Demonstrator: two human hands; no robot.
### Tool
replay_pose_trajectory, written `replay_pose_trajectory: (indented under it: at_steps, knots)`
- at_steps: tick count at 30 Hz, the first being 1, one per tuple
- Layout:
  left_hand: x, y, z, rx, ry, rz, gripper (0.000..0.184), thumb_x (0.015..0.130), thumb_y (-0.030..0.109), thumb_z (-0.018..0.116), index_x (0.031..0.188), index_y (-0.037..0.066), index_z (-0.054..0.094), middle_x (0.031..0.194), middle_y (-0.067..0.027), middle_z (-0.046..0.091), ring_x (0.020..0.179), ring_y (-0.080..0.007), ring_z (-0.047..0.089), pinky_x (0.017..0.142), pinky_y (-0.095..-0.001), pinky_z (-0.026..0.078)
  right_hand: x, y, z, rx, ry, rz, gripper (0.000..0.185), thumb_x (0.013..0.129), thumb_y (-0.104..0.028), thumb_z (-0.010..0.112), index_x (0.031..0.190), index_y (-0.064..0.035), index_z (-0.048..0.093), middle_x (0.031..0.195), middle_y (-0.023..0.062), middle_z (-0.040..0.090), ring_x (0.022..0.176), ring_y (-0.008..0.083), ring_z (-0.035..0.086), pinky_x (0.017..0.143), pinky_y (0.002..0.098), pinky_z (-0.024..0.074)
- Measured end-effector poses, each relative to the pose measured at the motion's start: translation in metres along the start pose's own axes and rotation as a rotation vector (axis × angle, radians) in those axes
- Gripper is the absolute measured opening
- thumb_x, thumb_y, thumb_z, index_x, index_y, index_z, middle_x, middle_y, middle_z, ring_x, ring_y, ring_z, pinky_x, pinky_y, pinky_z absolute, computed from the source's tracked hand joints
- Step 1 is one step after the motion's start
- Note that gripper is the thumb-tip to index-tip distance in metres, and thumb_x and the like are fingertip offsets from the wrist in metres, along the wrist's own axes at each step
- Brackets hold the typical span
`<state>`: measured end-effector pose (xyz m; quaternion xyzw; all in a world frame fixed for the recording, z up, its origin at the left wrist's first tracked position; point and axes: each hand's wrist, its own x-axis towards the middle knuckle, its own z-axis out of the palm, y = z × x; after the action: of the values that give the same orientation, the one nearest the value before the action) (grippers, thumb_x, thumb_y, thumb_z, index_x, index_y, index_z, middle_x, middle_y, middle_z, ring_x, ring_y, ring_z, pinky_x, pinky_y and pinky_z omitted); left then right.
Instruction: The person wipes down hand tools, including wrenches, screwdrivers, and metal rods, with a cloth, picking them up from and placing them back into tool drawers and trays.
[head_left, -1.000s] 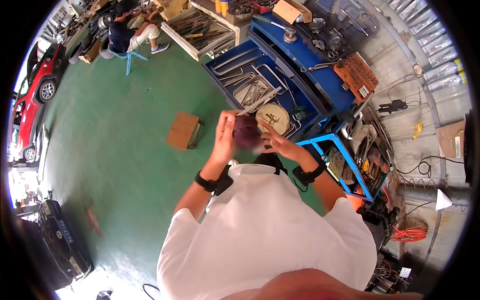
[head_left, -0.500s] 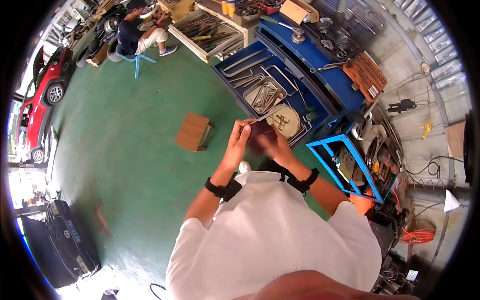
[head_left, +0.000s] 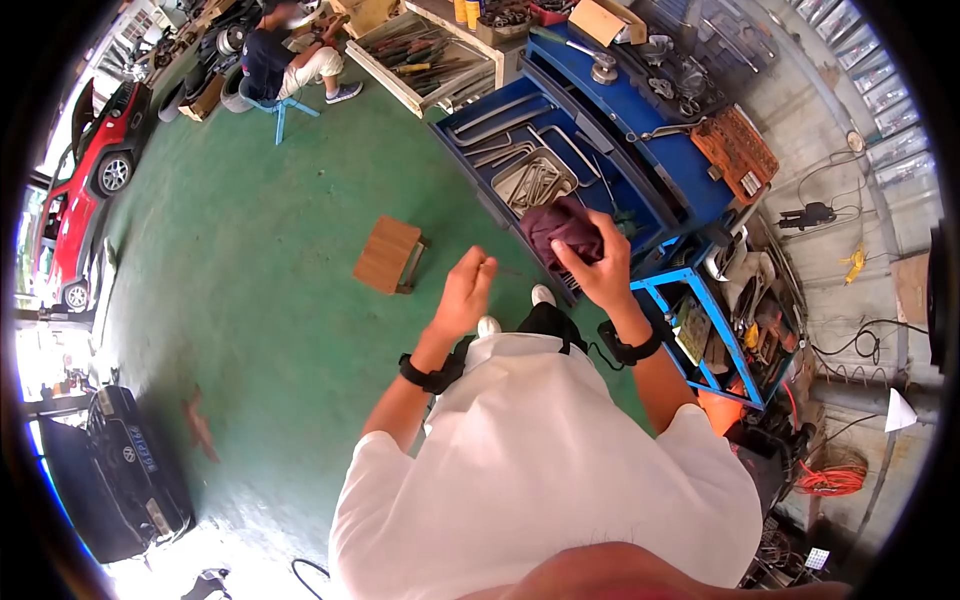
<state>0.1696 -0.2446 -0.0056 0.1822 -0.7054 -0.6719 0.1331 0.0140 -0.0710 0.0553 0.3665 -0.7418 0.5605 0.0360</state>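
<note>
My left hand (head_left: 465, 290) is closed in front of my chest, over the green floor. A thin rod-like tool (head_left: 509, 272) juts out to the right from its fingers; its exact kind is too blurred to make out. To the right, my right hand (head_left: 603, 268) grips a bunched dark maroon cloth (head_left: 563, 232) over the front of a pulled-out blue drawer (head_left: 478, 187). In the drawer lie a metal tray (head_left: 507, 186) of small tools and several bent bars (head_left: 500, 153). The cloth hides part of the drawer's contents.
A wooden stool (head_left: 387, 255) stands left of my hands. Right of me is a blue-framed cabinet (head_left: 695, 283) with parts. Beyond the drawer, a workbench (head_left: 650, 150) carries a socket case (head_left: 737, 155). A seated person (head_left: 285, 60) works at the far left near a red car (head_left: 95, 170).
My hands have parted. The right hand has moved right with the cloth, away from the thin tool. My left hand has shifted slightly down and left.
</note>
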Motion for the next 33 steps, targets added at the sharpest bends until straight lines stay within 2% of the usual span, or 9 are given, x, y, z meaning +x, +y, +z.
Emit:
replay_pose_trajectory:
  at_steps: [2, 4, 6, 8, 11, 20, 28, 29, 33]
  knots:
    - [0.003, 0.018, 0.009, 0.537, 0.076, 0.341, 0.027, 0.098, 0.028, 0.057, 0.086, 0.005, 0.051, 0.087, -0.0081, 0.05, 0.082, -0.0228, 0.048, 0.08, -0.0369, 0.035, 0.004, -0.007, 0.006, 0.135, -0.176, -0.097, 0.047, 0.08, -0.019, 0.079, 0.119, -0.0003, 0.062, 0.1, 0.0119, 0.068, 0.09, 0.0207, 0.066, 0.081, 0.0313, 0.052]
    - [0.007, 0.026, 0.019, 0.498, 0.12, 0.41, 0.033, 0.088, 0.036, 0.068, 0.082, 0.006, 0.054, 0.087, -0.0071, 0.045, 0.083, -0.0257, 0.042, 0.079, -0.0382, 0.031, -0.009, 0.002, 0.02, 0.548, -0.323, 0.214, 0.047, 0.082, -0.012, 0.077, 0.124, -0.0013, 0.058, 0.106, 0.0059, 0.066, 0.099, 0.0138, 0.062, 0.091, 0.0304, 0.049]
    - [0.012, 0.037, 0.026, 0.455, 0.25, 0.813, 0.038, 0.079, 0.041, 0.075, 0.076, 0.009, 0.054, 0.089, -0.0067, 0.045, 0.085, -0.027, 0.04, 0.08, -0.0397, 0.029, -0.013, 0.0, 0.023, 0.799, -0.395, 0.376, 0.045, 0.084, -0.013, 0.075, 0.124, -0.0016, 0.058, 0.108, 0.0049, 0.065, 0.101, 0.0125, 0.06, 0.091, 0.0293, 0.0483]
    - [0.01, 0.045, 0.029, 0.478, 0.199, 0.814, 0.043, 0.082, 0.05, 0.07, 0.075, 0.011, 0.052, 0.089, -0.0078, 0.043, 0.087, -0.0287, 0.042, 0.08, -0.0413, 0.03, -0.005, 0.0, 0.013, 0.819, -0.56, 0.384, 0.047, 0.084, -0.015, 0.074, 0.126, -0.0018, 0.056, 0.11, 0.0049, 0.064, 0.101, 0.0119, 0.06, 0.09, 0.0289, 0.0486]
    - [0.011, 0.059, 0.032, 0.55, 0.032, 0.953, 0.034, 0.081, 0.039, 0.073, 0.075, 0.013, 0.052, 0.096, -0.0078, 0.044, 0.092, -0.0287, 0.041, 0.084, -0.0432, 0.029, 0.008, 0.017, 0.008, 0.955, -0.826, 0.339, 0.055, 0.083, -0.023, 0.074, 0.13, -0.0029, 0.051, 0.107, 0.0036, 0.062, 0.094, 0.01, 0.06, 0.084, 0.0262, 0.0485]
    - [0.019, 0.073, 0.031, 0.464, -0.111, 0.666, 0.055, 0.081, 0.062, 0.064, 0.081, 0.009, 0.052, 0.097, -0.0086, 0.042, 0.094, -0.0289, 0.04, 0.087, -0.0397, 0.03, 0.003, -0.002, 0.006, 1.017, -0.752, 0.442, 0.091, 0.064, -0.018, 0.091, 0.139, -0.0049, 0.04, 0.116, 0.0032, 0.055, 0.106, 0.0128, 0.055, 0.089, 0.0296, 0.0474]
    - [0.012, 0.069, 0.007, 0.666, -0.207, 0.553, 0.027, 0.076, 0.028, 0.082, 0.073, 0.008, 0.063, 0.093, -0.0066, 0.048, 0.094, -0.026, 0.047, 0.084, -0.0394, 0.033, -0.001, 0.0, 0.008, 0.768, -0.923, 0.478, 0.084, 0.066, -0.011, 0.084, 0.138, -0.0048, 0.041, 0.11, 0.0063, 0.059, 0.098, 0.013, 0.058, 0.082, 0.0306, 0.0513]
    - [0.008, 0.079, 0.001, 0.683, -0.31, 0.538, 0.027, 0.074, 0.027, 0.083, 0.073, 0.008, 0.063, 0.093, -0.0068, 0.05, 0.092, -0.0258, 0.049, 0.082, -0.0395, 0.035, -0.006, 0.008, 0.015, 0.568, -0.853, 0.177, 0.081, 0.065, -0.01, 0.083, 0.135, -0.0047, 0.043, 0.107, 0.0087, 0.062, 0.094, 0.0178, 0.062, 0.081, 0.0334, 0.0521]
    - [-0.004, 0.105, -0.021, 0.739, -0.373, 0.657, 0.024, 0.07, 0.024, 0.085, 0.07, 0.009, 0.065, 0.085, -0.0047, 0.055, 0.082, -0.0228, 0.054, 0.074, -0.0376, 0.04, 0.006, -0.025, 0.018, 0.329, -0.882, 0.062, 0.077, 0.062, -0.011, 0.082, 0.132, -0.0088, 0.048, 0.1, 0.0108, 0.066, 0.087, 0.0295, 0.066, 0.082, 0.0356, 0.0524]
